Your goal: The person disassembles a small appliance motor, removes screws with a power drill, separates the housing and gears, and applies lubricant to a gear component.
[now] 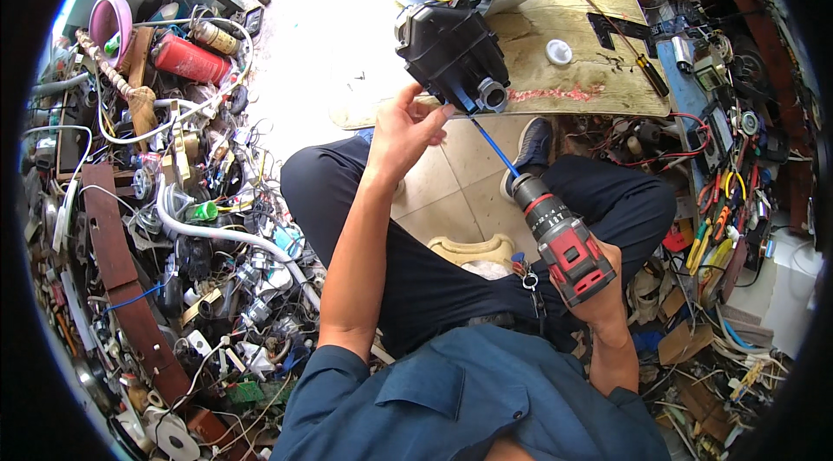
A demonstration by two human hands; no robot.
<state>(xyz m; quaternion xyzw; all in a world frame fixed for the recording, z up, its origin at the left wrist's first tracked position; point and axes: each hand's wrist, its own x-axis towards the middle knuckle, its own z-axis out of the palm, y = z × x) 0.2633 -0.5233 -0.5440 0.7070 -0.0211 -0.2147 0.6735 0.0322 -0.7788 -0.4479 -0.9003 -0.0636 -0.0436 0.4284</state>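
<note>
Head view: I see the black housing (453,49) at the bench's (534,40) near edge. Right hand (600,298) wrapped round the red-black drill (568,254), blue bit (495,147) angled toward the housing. Left hand (406,133) half-curled by its lower-left; can't tell if pinching.

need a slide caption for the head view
Right hand holds a red drill, blue bit pointing toward a black housing beside the left hand.

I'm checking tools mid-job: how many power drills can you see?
1: the red-and-black power drill with a long blue shaft, in the right grip. Others may be hidden in the surrounding clutter.
</note>
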